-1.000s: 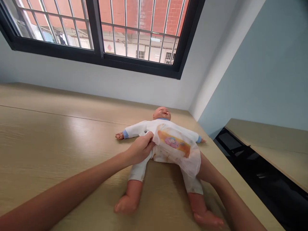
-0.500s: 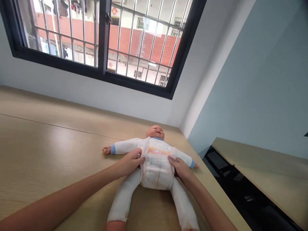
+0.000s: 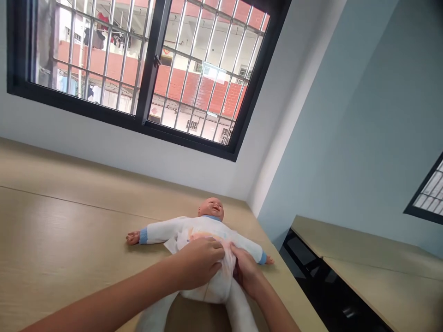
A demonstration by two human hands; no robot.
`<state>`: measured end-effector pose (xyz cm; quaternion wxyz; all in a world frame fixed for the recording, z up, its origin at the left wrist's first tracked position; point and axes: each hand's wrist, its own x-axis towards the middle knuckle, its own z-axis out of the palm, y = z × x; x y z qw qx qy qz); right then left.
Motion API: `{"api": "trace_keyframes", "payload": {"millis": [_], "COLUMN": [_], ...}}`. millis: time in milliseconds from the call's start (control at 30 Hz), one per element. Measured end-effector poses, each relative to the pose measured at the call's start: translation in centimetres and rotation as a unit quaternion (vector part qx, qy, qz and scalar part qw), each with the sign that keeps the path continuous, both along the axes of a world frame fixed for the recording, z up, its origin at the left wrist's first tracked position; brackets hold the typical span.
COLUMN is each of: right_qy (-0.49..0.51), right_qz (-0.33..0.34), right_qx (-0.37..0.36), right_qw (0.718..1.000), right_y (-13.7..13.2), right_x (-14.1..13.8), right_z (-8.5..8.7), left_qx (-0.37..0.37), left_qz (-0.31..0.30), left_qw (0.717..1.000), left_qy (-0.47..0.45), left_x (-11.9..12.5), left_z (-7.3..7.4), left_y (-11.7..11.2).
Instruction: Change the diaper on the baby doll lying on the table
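A baby doll [image 3: 162, 228] in a white suit with blue cuffs and collar lies on its back, arms spread, head at the far end. Around its hips and belly is a white diaper [image 3: 207, 293] with an orange-pink printed band at the waist. Fingers curled, my left hand [image 3: 199, 263] lies across the diaper's front and covers much of it. My right hand [image 3: 246, 267] pinches the diaper's right side, thumb on top, fingers partly hidden. A loose white flap [image 3: 170, 246] sticks out at the diaper's left side. The doll's feet are out of view.
The doll lies on a light wooden table [image 3: 69, 240] near its right edge. Beyond it is a wall with a barred, dark-framed window [image 3: 140, 110]. Past a gap, another wooden table [image 3: 374, 281] with black panels stands at the right.
My left hand has moved right, from the diaper's left side onto its front. My right hand stays at the right side. The view has tilted up, so the doll appears lower and further left.
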<state>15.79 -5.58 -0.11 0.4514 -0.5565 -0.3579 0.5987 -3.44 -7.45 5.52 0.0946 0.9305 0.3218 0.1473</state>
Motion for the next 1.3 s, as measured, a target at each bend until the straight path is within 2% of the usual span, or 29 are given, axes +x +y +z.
{"api": "trace_keyframes", "payload": {"millis": [100,200,333,533,600,767,867,1033,1133,1300], "right_qy": [0.010,-0.105,-0.262,-0.402,-0.447,-0.535,-0.558,-0.555,-0.540,-0.464], "right_qz": [0.006,0.009,0.031,0.048,0.045,0.045,0.037,0.036,0.022,0.040], "right_qx": [-0.031,0.023,0.079,0.153,0.151,0.113,0.117,0.083,0.089,0.108], "right_qw": [0.999,0.994,0.961,0.902,0.880,0.836,0.821,0.827,0.837,0.878], "right_y": [-0.2,0.0,0.6,0.3,0.1,0.1,0.2,0.3,0.3,0.2], "right_x": [1.6,4.3,6.7,6.7,6.5,6.3,6.4,6.7,6.8,7.1], "right_z": [0.5,0.6,-0.1,-0.9,-1.1,-1.8,-2.0,-2.3,-2.1,-1.3], "left_qx": [0.010,0.008,0.023,0.049,0.047,0.026,-0.005,0.005,0.012,-0.008], "left_qz": [-0.003,0.014,0.066,0.084,0.080,0.021,0.040,0.084,0.104,0.132], "left_qw": [1.000,0.999,0.998,0.995,0.995,0.996,0.993,0.990,0.989,0.987], "left_qy": [-0.022,-0.030,-0.004,0.037,0.047,0.088,0.108,0.116,0.108,0.088], "left_x": [0.7,0.6,0.8,1.8,2.4,4.5,5.6,7.0,7.4,7.5], "left_z": [-1.2,-1.8,-2.3,-2.2,-1.9,-1.2,-1.1,-1.7,-1.8,-1.5], "left_y": [1.0,1.3,0.9,0.5,0.7,2.0,2.8,3.5,3.5,3.0]}}
